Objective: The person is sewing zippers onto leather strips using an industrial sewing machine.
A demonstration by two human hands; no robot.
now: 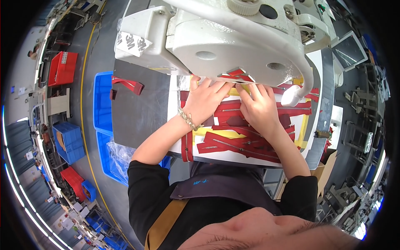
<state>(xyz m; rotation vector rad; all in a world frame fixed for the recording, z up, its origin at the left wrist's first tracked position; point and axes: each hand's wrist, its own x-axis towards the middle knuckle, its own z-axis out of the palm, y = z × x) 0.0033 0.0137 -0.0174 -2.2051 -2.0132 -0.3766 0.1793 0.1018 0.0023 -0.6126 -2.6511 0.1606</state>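
My left hand (207,98) lies with fingers stretched under the white sewing machine (233,46), its fingertips partly hidden by the machine head. Beside it my right hand (260,107) rests with its fingers extended toward the same place, fingertips also close to the machine. What lies directly beneath the fingertips is mostly hidden. Below the hands, red zippers (228,110) with metal teeth are spread across the work surface. Nearer to me is a loose pile of red zippers (233,144). One long red zipper (187,148) hangs over the near edge, under my left wrist.
A folded red zipper piece (132,85) sits on the dark table (139,112) at left. Yellow strips (305,125) line the white sheet (173,106). Blue bins (103,100) stand beside the table, one with clear plastic (121,156). A cardboard box (328,171) is at right.
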